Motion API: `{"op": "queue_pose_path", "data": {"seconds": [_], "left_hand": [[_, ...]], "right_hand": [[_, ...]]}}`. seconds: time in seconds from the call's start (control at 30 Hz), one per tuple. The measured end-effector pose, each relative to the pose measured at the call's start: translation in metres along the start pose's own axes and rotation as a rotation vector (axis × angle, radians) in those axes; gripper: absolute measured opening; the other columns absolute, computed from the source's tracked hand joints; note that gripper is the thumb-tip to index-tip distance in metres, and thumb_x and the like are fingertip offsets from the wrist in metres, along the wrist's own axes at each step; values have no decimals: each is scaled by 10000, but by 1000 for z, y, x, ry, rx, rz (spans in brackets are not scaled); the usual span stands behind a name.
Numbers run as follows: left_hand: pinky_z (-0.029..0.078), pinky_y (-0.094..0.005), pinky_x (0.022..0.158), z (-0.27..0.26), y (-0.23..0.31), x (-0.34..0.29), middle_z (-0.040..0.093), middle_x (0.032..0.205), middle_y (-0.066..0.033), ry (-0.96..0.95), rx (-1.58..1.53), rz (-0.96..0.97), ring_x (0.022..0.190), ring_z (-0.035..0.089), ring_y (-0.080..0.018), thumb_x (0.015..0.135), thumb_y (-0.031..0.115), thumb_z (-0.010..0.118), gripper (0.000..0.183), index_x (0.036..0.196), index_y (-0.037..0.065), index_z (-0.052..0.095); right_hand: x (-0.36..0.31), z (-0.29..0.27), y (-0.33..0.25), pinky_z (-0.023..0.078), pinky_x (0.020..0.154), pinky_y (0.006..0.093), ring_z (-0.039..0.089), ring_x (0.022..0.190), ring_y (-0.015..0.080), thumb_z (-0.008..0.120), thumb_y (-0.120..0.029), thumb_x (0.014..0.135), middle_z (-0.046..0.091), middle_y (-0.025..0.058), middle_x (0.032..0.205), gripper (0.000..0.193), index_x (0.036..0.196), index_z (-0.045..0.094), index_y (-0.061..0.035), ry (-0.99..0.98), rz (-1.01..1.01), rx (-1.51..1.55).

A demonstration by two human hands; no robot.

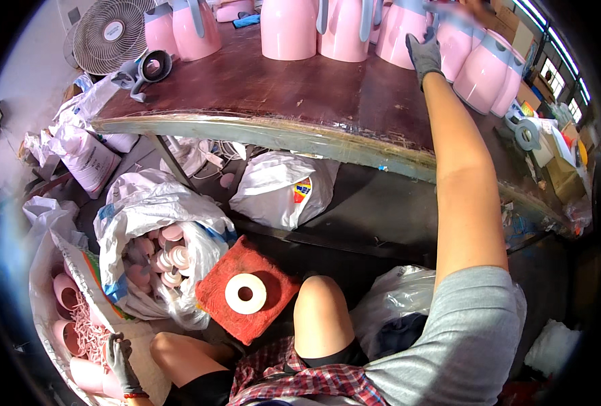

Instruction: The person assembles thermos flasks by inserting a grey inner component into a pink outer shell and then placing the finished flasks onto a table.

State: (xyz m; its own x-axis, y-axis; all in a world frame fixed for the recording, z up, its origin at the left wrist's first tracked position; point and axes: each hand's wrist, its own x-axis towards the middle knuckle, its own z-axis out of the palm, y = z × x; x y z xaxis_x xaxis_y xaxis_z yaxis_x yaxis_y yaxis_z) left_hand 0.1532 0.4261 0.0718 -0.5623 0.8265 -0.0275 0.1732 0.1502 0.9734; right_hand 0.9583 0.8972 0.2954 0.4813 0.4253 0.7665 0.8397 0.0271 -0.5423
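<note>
Here, glossy pink, grey-topped jugs flank the right hand.

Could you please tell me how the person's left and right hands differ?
The right hand is up at the pink jugs on the table, while the left hand is low, at the sack of pink parts. The left hand has a red wristband; none shows on the right hand. Both wear grey gloves.

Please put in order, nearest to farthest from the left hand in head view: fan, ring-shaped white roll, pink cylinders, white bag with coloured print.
From the left hand:
1. Pink cylinders: just left of it.
2. Ring-shaped white roll: right, on the red cushion.
3. White bag: under the table.
4. Fan: far upper left.
</note>
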Motion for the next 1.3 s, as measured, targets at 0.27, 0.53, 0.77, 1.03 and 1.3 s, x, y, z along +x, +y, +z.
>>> {"op": "queue_pose_path", "data": {"seconds": [0.27, 0.53, 0.77, 1.03, 1.3], "left_hand": [[452, -236, 724, 28, -1, 64, 606, 982, -12, -78, -44, 105, 772, 544, -76, 944, 246, 526, 288, 1133, 33, 571], [427, -200, 694, 34, 6, 60, 586, 939, -5, -29, 11, 127, 746, 517, -59, 949, 243, 510, 277, 1119, 30, 564], [445, -226, 727, 49, 6, 65, 578, 964, -25, -69, -36, 137, 818, 552, -96, 940, 247, 524, 310, 1148, 19, 553], [439, -231, 699, 20, 4, 56, 584, 952, -29, -45, -3, 123, 771, 536, -87, 940, 237, 528, 282, 1107, 11, 557], [445, -280, 893, -74, -33, 42, 538, 1212, -94, 235, 332, 429, 1044, 536, -178, 944, 170, 505, 368, 1265, -7, 466]], "right_hand": [[28, -19, 123, 270, 1095, 399, 271, 1317, 412, 741, -248, 606, 245, 301, 1414, 1091, 1416, 73, 50, -131, 161, -92], [61, 8, 137, 412, 778, 330, 446, 1048, 242, 735, -302, 666, 344, 165, 1352, 1033, 1444, 116, -20, -363, 213, 211], [17, 56, 26, 382, 987, 345, 374, 1238, 281, 675, -429, 750, 345, 129, 1380, 852, 1402, 236, -100, -711, -33, 64], [8, 96, 22, 426, 944, 363, 549, 1103, 353, 649, -419, 733, 539, 242, 1222, 769, 1347, 390, -33, -815, -112, -54], [-39, 22, -14, 376, 1013, 364, 474, 1209, 339, 587, -529, 744, 467, 245, 1311, 852, 1346, 366, 33, -843, -224, -402]]}}
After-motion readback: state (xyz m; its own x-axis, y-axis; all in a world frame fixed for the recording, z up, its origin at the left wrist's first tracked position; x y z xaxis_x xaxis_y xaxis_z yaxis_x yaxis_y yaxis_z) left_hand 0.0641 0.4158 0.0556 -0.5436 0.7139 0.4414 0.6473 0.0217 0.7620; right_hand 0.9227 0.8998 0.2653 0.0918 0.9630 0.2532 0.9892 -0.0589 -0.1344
